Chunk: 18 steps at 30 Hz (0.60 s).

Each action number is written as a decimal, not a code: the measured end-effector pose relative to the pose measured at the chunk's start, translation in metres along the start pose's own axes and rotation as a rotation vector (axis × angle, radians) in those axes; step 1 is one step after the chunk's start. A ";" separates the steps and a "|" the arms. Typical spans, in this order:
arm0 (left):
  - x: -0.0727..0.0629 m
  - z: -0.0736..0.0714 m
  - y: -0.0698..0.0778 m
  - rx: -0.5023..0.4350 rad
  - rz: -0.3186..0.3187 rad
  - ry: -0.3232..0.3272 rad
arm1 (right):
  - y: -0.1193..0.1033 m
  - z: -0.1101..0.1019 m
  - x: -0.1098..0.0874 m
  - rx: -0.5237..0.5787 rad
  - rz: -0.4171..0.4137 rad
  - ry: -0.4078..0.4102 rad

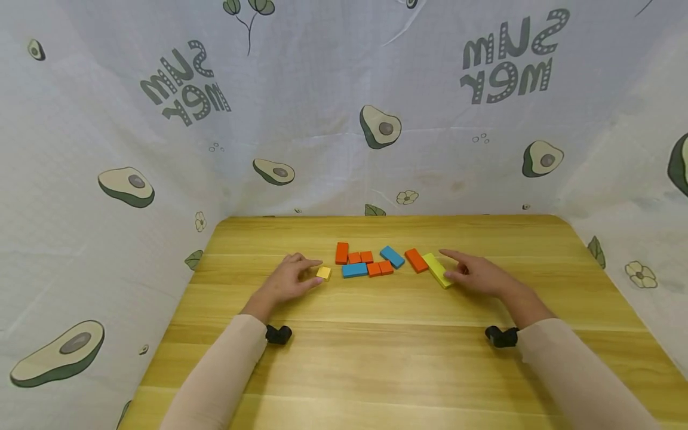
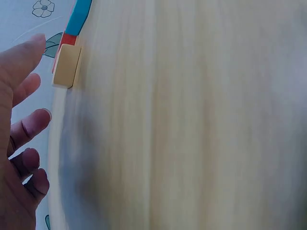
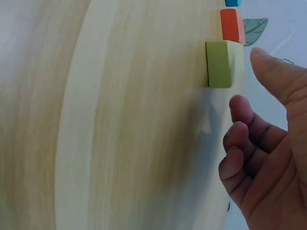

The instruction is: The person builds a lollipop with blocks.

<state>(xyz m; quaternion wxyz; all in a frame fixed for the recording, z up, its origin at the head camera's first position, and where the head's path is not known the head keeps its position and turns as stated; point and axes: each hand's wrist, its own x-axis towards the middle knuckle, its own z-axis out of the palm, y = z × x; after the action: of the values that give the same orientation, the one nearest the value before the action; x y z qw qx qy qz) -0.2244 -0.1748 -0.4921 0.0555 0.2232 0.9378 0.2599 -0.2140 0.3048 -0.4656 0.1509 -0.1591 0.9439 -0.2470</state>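
Head view: loose, released fingers on the left hand (image 1: 289, 279), with thumb and forefinger about the yellow block (image 1: 323, 273); likewise relaxed, released fingers on the right hand (image 1: 480, 275), just beside the lime block (image 1: 438, 270). Between those, 6 orange blocks (image 1: 341, 253) and 2 blue blocks (image 1: 355, 270), flat on the wooden table (image 1: 376, 358). Behind, a printed cloth (image 1: 457, 167).
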 end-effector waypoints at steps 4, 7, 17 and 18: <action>0.003 0.005 0.002 -0.053 -0.027 -0.010 | -0.001 0.003 0.001 0.039 0.012 -0.037; 0.005 0.009 0.001 -0.094 -0.037 -0.006 | -0.002 0.005 0.002 0.064 0.025 -0.054; 0.009 0.018 -0.004 -0.216 -0.068 0.052 | -0.002 0.006 0.004 0.003 0.047 -0.078; 0.009 0.018 -0.004 -0.225 -0.076 0.052 | -0.002 0.006 0.004 -0.005 0.044 -0.081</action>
<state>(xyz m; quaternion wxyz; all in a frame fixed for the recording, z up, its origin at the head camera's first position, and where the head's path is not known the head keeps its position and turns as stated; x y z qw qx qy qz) -0.2303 -0.1656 -0.5098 0.0657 0.1728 0.9116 0.3671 -0.2149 0.2991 -0.4704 0.1938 -0.1484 0.9410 -0.2346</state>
